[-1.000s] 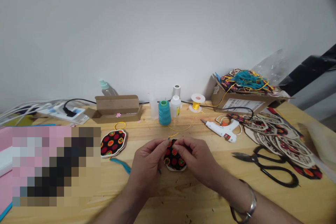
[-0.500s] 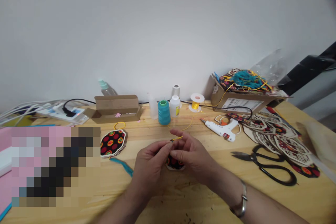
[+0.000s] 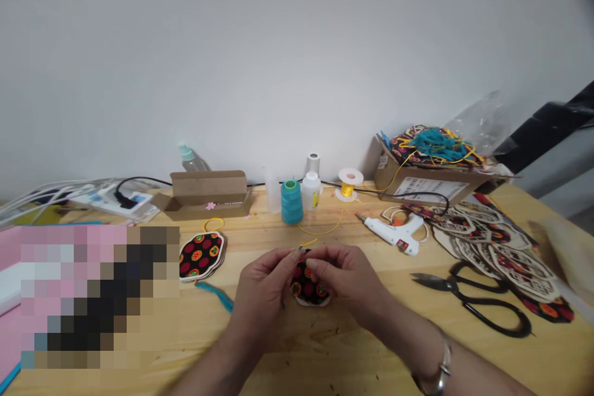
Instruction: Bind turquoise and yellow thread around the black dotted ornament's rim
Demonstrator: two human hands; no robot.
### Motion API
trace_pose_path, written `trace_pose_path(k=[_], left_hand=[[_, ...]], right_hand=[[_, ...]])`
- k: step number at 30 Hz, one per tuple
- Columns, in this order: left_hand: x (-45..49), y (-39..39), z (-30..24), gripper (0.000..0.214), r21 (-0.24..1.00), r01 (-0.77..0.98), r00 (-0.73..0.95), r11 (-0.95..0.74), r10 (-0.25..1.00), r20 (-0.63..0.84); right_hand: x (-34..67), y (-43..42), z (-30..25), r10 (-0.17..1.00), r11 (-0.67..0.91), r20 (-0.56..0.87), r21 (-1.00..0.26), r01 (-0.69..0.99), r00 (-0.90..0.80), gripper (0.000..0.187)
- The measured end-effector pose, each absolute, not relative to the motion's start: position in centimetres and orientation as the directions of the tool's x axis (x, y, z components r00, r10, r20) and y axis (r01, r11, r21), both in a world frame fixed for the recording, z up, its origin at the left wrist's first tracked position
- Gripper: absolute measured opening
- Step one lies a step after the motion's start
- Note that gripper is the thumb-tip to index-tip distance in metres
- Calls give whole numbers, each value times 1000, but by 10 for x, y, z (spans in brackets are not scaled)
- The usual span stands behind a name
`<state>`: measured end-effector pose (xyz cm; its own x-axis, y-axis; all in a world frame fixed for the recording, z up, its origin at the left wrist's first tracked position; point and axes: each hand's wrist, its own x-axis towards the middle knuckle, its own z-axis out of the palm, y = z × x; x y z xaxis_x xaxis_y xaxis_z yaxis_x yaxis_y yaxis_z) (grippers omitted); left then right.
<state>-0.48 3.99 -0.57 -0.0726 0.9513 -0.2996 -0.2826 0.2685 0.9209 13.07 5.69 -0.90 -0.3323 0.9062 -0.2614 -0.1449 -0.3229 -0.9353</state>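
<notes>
A scallop-edged plaque (image 3: 310, 292) faced with black floral fabric sits between my hands, low over the wooden table. My left hand (image 3: 265, 288) is pinched at its top left, where a yellow cord (image 3: 309, 242) sticks out above the fingertips. My right hand (image 3: 349, 278) is closed at the plaque's upper right, thumb over its face. The fingers partly hide the cord and the top edge. Left of my hands lies a stack of similar plaques (image 3: 200, 255) with a yellow loop on top and a teal tassel (image 3: 217, 295) below.
Black-handled scissors (image 3: 468, 291), a white glue gun (image 3: 394, 232) and openwork wooden pieces (image 3: 496, 241) lie to the right. Behind stand a teal thread cone (image 3: 291, 204), a white bottle (image 3: 312, 190), a yellow cord spool (image 3: 349, 185) and a filled cardboard box (image 3: 431, 185).
My right hand's fingers have come down from the yellow cord and closed at the plaque's top. More of the plaque's face now shows. The view has shifted slightly.
</notes>
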Motion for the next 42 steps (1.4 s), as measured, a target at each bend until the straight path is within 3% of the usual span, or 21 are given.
trace_pose_path(k=[7, 14, 17, 19, 22, 24, 26, 28, 33, 35, 38, 42], left_hand=[[-4, 40, -8, 13, 918, -291, -68, 270, 951, -301], [-4, 39, -7, 12, 933, -255, -50, 255, 960, -276], [-4, 38, -5, 12, 959, -161, -71, 233, 966, -247], [-5, 39, -5, 12, 973, -84, -78, 215, 972, -221], [-4, 39, -8, 13, 981, 45, -39, 189, 981, -188], [-4, 38, -10, 14, 981, 120, 41, 152, 987, -157], [-3, 38, -11, 17, 981, 158, 152, 113, 979, -137], [-3, 37, -10, 18, 982, 161, 243, 103, 960, -141], [-5, 36, -6, 18, 978, 94, 293, 188, 933, -208], [-5, 35, -5, 20, 975, 23, 282, 220, 934, -218], [-6, 36, -7, 24, 961, -105, 252, 257, 942, -224], [-8, 38, -9, 22, 946, -189, 175, 263, 957, -231]], right_hand=[[134, 52, -7, 954, 50, 2, -987, 151, -301, 17], [138, 45, -6, 909, 344, 170, -822, 455, -380, 19], [141, 44, -7, 856, 495, 254, -656, 570, -451, 21], [143, 43, -6, 776, 631, 363, -455, 629, -516, 20], [148, 43, -2, 607, 765, 472, -129, 631, -640, 16], [152, 46, 2, 538, 802, 472, -32, 597, -698, 16], [157, 51, 5, 539, 812, 462, -62, 581, -704, 16], [163, 58, 8, 599, 790, 441, -188, 584, -668, 16], [170, 73, 9, 788, 551, 289, -725, 414, -543, 12], [168, 77, 6, 834, 395, 200, -867, 303, -514, 10], [162, 78, 0, 886, 202, 66, -946, 253, -460, 10], [154, 72, -5, 905, 171, 30, -939, 297, -424, 17]])
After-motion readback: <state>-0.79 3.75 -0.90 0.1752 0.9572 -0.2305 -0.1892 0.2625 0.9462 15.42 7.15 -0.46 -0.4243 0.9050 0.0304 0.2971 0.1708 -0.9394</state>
